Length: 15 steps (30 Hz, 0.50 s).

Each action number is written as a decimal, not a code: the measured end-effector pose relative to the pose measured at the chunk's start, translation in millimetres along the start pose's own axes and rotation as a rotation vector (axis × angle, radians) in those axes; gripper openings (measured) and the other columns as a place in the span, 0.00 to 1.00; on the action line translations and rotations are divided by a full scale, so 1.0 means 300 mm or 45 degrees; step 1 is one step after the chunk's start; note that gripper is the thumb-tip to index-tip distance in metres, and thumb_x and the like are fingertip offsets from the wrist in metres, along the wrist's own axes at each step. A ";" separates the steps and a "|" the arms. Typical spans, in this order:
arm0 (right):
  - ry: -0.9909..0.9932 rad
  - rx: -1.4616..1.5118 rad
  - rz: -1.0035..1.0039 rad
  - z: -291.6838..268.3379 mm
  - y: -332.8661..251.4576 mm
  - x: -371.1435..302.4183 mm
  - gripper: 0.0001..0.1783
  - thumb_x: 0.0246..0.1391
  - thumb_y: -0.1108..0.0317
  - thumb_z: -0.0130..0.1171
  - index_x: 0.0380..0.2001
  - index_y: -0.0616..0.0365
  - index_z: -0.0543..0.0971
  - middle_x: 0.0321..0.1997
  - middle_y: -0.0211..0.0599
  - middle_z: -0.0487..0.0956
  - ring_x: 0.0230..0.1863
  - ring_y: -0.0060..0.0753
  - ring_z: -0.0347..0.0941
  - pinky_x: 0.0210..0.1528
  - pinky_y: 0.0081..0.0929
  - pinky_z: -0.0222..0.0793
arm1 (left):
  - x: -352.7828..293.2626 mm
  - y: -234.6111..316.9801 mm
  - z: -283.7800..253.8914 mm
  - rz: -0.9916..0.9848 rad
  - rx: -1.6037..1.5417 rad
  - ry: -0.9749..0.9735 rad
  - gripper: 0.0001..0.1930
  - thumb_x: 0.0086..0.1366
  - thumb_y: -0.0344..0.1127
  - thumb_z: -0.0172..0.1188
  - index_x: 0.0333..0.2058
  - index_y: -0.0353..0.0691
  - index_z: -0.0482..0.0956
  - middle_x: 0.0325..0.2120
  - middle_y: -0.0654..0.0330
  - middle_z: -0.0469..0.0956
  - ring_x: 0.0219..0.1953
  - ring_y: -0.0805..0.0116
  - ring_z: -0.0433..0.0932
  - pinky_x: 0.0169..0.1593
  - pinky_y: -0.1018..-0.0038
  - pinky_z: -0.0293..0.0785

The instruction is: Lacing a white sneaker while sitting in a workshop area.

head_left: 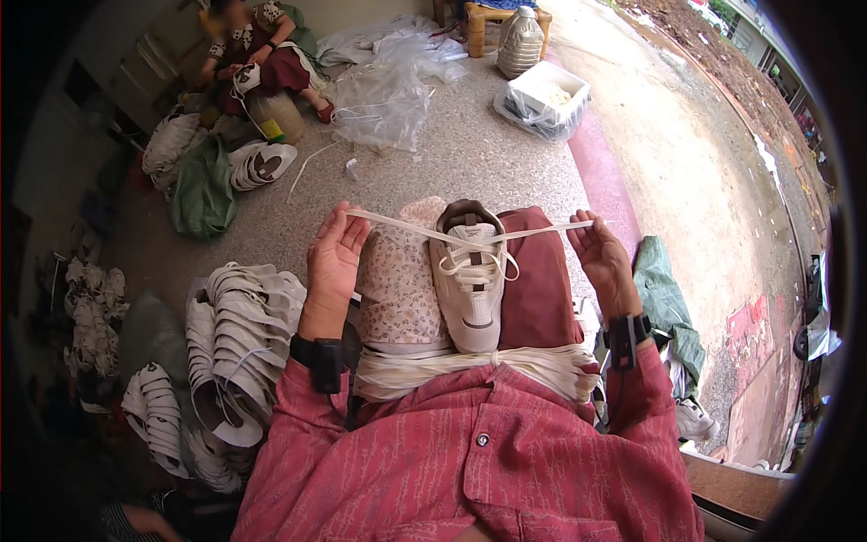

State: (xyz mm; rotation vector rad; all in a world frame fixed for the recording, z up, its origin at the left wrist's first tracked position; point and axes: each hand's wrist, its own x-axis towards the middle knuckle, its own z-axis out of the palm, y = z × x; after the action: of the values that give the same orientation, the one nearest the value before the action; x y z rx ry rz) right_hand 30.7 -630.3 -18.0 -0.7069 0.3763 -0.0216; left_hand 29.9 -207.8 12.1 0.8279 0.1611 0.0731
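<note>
Speckled floor (515,167); shoe (474,312) on lap (542,289).
Left grip (334,257) and right grip (602,256) each hold its white lace (390,221).

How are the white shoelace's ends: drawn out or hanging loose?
Drawn out: the shoelace ends run nearly straight from the shoe to the left hand and right hand.

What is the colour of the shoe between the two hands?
The shoe is mostly off-white with dark brownish trim, best seen in the head view.
</note>
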 end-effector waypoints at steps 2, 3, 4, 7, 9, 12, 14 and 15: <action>0.034 0.020 0.005 0.028 0.003 0.005 0.16 0.65 0.61 0.50 0.48 0.61 0.73 0.47 0.39 0.80 0.47 0.34 0.76 0.55 0.35 0.72 | 0.004 0.000 -0.001 -0.045 -0.100 0.018 0.15 0.65 0.33 0.60 0.49 0.37 0.75 0.43 0.56 0.79 0.48 0.67 0.77 0.57 0.67 0.73; 0.069 0.040 0.005 0.043 0.000 0.003 0.16 0.65 0.60 0.50 0.47 0.61 0.73 0.44 0.37 0.80 0.44 0.32 0.77 0.52 0.32 0.74 | 0.004 0.002 0.004 -0.092 -0.201 0.030 0.14 0.65 0.32 0.60 0.48 0.38 0.76 0.42 0.56 0.79 0.47 0.67 0.77 0.58 0.66 0.73; 0.071 0.042 0.003 0.035 -0.001 0.018 0.16 0.65 0.60 0.50 0.47 0.61 0.73 0.44 0.37 0.80 0.44 0.32 0.77 0.52 0.32 0.74 | 0.009 -0.001 -0.003 -0.094 -0.200 0.028 0.14 0.65 0.32 0.60 0.48 0.38 0.76 0.42 0.56 0.79 0.47 0.67 0.77 0.58 0.66 0.73; -0.050 0.076 0.042 0.033 0.002 0.035 0.14 0.65 0.63 0.52 0.45 0.64 0.74 0.30 0.32 0.78 0.29 0.25 0.74 0.37 0.23 0.73 | 0.024 -0.007 -0.030 -0.103 -0.230 -0.013 0.12 0.65 0.32 0.60 0.46 0.37 0.76 0.39 0.59 0.79 0.46 0.67 0.78 0.59 0.66 0.72; -0.163 -0.381 0.053 0.067 0.011 0.015 0.13 0.63 0.63 0.55 0.43 0.62 0.76 0.20 0.21 0.70 0.20 0.14 0.64 0.26 0.16 0.61 | 0.033 -0.005 -0.040 -0.200 -0.278 0.003 0.13 0.65 0.31 0.60 0.47 0.36 0.76 0.38 0.60 0.79 0.44 0.68 0.78 0.60 0.66 0.72; -0.255 -0.884 0.146 0.144 0.006 -0.044 0.11 0.61 0.63 0.56 0.38 0.60 0.78 0.17 0.19 0.66 0.18 0.12 0.58 0.23 0.16 0.54 | 0.027 0.005 -0.019 -0.356 -0.260 -0.033 0.12 0.65 0.30 0.59 0.46 0.34 0.76 0.36 0.60 0.79 0.40 0.70 0.78 0.54 0.71 0.75; -0.377 -1.049 0.158 0.170 0.021 -0.066 0.12 0.61 0.60 0.56 0.37 0.59 0.79 0.22 0.18 0.71 0.22 0.10 0.63 0.26 0.14 0.58 | 0.029 0.023 -0.033 -0.446 -0.260 -0.135 0.12 0.65 0.30 0.59 0.46 0.33 0.75 0.35 0.60 0.79 0.38 0.72 0.78 0.49 0.75 0.77; -0.436 -1.096 0.173 0.214 0.045 -0.096 0.13 0.62 0.60 0.56 0.38 0.59 0.80 0.24 0.18 0.73 0.24 0.10 0.65 0.27 0.12 0.60 | 0.026 0.028 -0.029 -0.533 -0.259 -0.233 0.12 0.65 0.30 0.59 0.46 0.33 0.75 0.34 0.60 0.79 0.35 0.73 0.78 0.43 0.78 0.78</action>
State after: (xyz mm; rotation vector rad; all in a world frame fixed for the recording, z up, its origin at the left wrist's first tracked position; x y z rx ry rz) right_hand 24.7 -575.3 27.4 -1.5061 0.0849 0.4073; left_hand 36.1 -194.9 11.7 0.5808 0.1488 -0.3735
